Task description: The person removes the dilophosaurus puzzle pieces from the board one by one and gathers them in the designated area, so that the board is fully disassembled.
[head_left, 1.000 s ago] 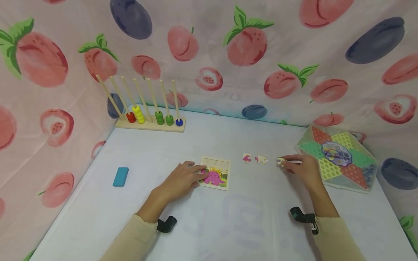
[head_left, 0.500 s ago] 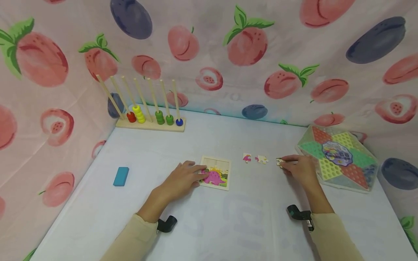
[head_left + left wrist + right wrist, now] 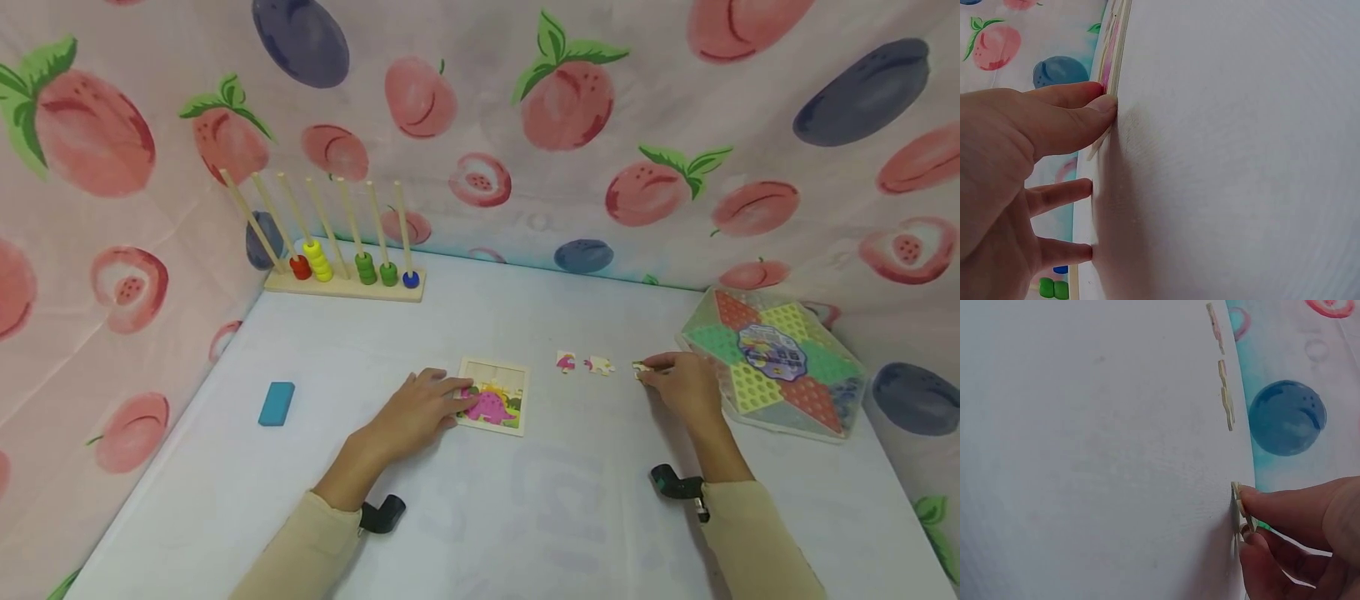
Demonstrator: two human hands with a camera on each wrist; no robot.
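In the head view my left hand (image 3: pixel 422 414) rests on the left side of a small wooden jigsaw puzzle board (image 3: pixel 493 429) with a pink dinosaur picture. Its fingers reach fairly straight onto the board. The left wrist view has the thumb (image 3: pixel 1082 125) against the board's edge (image 3: pixel 1121 37), while other fingertips touch the table. My right hand (image 3: pixel 686 390) pinches a puzzle piece (image 3: pixel 638 370) between thumb and fingers, low over the table; fingers partly cover this piece (image 3: pixel 1236 503). Two loose puzzle pieces, one pinkish (image 3: pixel 566 362) and one pale (image 3: pixel 599 365), lie between board and right hand.
A wooden bead counting rack (image 3: pixel 345 287) stands at the back left. A blue block (image 3: pixel 277 404) lies at the left. Behind the right hand is a flat hexagonal board game box (image 3: pixel 772 354). A fruit-print cloth (image 3: pixel 517 192) hangs around the white table.
The right hand has slid slightly to the left with its puzzle piece, and its forearm has followed. My left hand and the board stay as they were.
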